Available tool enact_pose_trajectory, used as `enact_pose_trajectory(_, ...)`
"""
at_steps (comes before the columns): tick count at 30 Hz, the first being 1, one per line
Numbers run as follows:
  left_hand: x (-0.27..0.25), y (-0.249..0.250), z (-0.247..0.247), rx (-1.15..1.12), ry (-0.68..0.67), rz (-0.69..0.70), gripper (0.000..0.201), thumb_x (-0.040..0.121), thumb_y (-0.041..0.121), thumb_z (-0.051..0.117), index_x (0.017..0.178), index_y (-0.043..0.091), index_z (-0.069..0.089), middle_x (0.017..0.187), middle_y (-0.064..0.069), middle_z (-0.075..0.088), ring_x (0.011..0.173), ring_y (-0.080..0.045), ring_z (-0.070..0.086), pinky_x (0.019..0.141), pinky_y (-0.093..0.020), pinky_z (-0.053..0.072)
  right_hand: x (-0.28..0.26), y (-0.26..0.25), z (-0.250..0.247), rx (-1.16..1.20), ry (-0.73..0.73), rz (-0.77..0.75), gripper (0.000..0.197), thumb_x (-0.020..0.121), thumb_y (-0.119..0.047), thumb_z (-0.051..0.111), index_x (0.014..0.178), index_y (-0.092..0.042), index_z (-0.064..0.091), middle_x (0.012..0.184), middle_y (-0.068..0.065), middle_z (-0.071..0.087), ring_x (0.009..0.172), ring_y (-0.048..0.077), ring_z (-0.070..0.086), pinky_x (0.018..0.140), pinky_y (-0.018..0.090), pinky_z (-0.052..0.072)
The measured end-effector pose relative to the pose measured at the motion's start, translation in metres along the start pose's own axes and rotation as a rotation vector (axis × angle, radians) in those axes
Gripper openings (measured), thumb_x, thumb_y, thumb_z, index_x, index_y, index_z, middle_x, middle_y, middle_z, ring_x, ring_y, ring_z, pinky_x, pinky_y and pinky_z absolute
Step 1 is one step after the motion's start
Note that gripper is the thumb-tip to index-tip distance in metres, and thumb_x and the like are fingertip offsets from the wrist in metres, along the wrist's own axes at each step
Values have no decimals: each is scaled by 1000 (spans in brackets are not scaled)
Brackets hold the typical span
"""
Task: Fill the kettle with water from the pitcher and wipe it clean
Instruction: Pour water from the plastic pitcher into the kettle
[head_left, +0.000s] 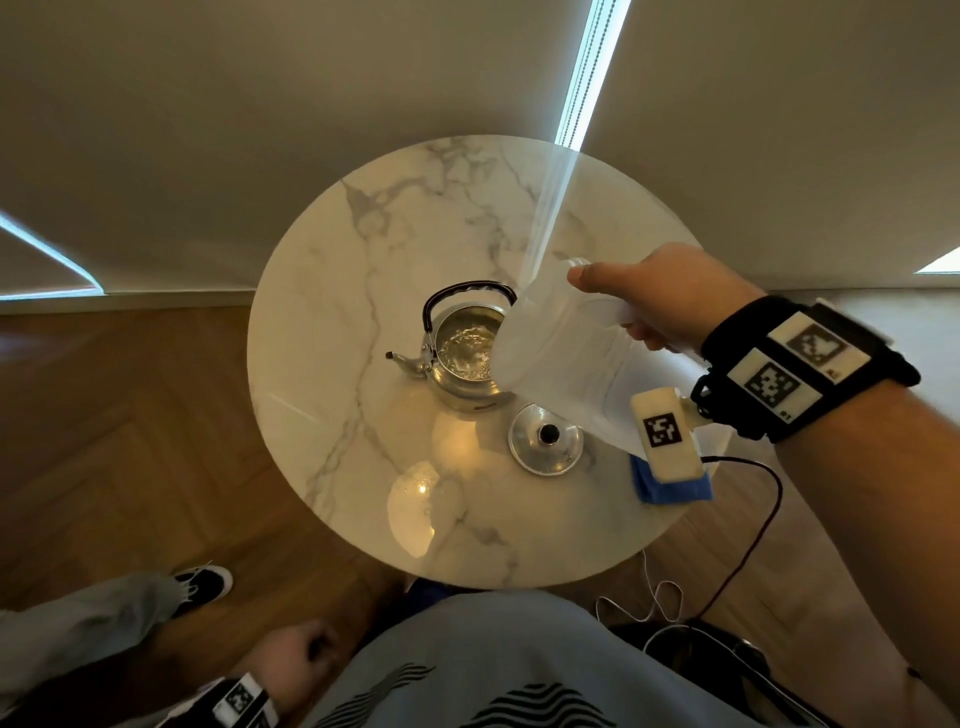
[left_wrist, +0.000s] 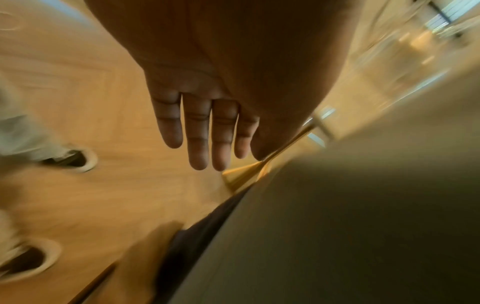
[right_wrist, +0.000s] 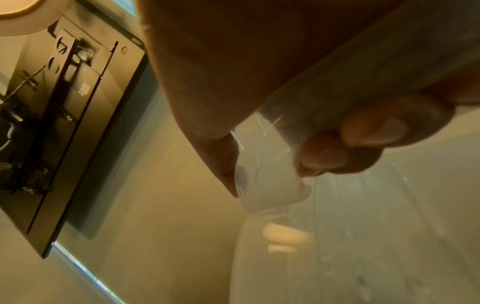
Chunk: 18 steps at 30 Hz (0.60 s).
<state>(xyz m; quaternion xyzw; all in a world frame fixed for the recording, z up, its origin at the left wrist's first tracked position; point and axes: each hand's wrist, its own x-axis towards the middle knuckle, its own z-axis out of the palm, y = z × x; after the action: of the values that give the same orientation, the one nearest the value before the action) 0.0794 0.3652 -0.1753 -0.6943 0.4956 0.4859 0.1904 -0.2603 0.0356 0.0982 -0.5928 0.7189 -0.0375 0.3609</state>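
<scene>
A silver kettle (head_left: 457, 358) with a black handle stands open near the middle of the round marble table (head_left: 332, 291), water rippling inside it. Its lid (head_left: 545, 439) lies on the table just to the right. My right hand (head_left: 654, 299) grips the handle of a clear plastic pitcher (head_left: 561, 358), tipped steeply so its mouth sits over the kettle's opening. In the right wrist view my fingers (right_wrist: 374, 131) curl round the pitcher's handle (right_wrist: 337, 86). My left hand (head_left: 296, 652) hangs low beside my body; its fingers (left_wrist: 198, 131) are straight and hold nothing.
A blue cloth (head_left: 670, 486) lies at the table's right edge, partly under my wrist device. Cables (head_left: 748, 540) trail down to the wooden floor (head_left: 114, 415) on the right. My feet (left_wrist: 70, 160) stand on the floor to the left of the table.
</scene>
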Motion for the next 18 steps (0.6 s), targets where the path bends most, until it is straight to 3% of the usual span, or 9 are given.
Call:
enact_pose_trajectory(3, 7, 15, -20, 45, 80, 40, 12, 95, 44, 62, 89, 39, 53, 93, 10, 67, 100, -12, 69, 77, -21, 47, 4, 19, 6, 114, -14, 8, 71, 76, -77, 66, 80, -6, 73, 62, 7, 66, 58, 23, 59, 66, 38, 50)
enact_pose_trajectory(7, 5, 63, -65, -147, 248, 186, 12, 97, 37, 66, 102, 46, 58, 100, 14, 73, 91, -4, 68, 80, -18, 50, 4, 45, 15, 352, -41, -7, 67, 76, -69, 71, 86, -3, 73, 64, 8, 64, 60, 25, 57, 69, 42, 50)
enact_pose_trajectory(11, 0, 135, -120, -480, 376, 338, 11, 98, 41, 63, 95, 35, 72, 91, 8, 79, 84, -8, 74, 89, -37, 60, -4, 81, 21, 575, -94, -33, 63, 76, -66, 71, 90, -4, 74, 69, 11, 59, 64, 29, 52, 73, 49, 45)
enact_pose_trajectory(13, -8, 180, -146, -666, 403, 422, 36, 92, 58, 57, 98, 29, 76, 95, 6, 79, 89, -13, 75, 91, -44, 60, -8, 99, 25, 655, -102, -56, 70, 73, -67, 71, 92, 0, 73, 68, 11, 58, 63, 29, 49, 68, 46, 42)
enact_pose_trajectory(15, -12, 221, -164, -798, 383, 475, 52, 90, 67, 49, 107, 26, 77, 105, 5, 79, 99, -14, 75, 96, -45, 59, -13, 114, 29, 724, -84, -93, 72, 66, -74, 76, 83, -4, 73, 61, 10, 56, 55, 26, 49, 57, 37, 43)
enact_pose_trajectory(18, -20, 273, -181, -951, 240, 505, 55, 88, 81, 48, 110, 39, 77, 116, 7, 78, 110, -15, 73, 106, -47, 53, -14, 131, 34, 896, -61, -144, 68, 53, -79, 80, 70, -14, 73, 60, 10, 58, 51, 22, 51, 49, 32, 42)
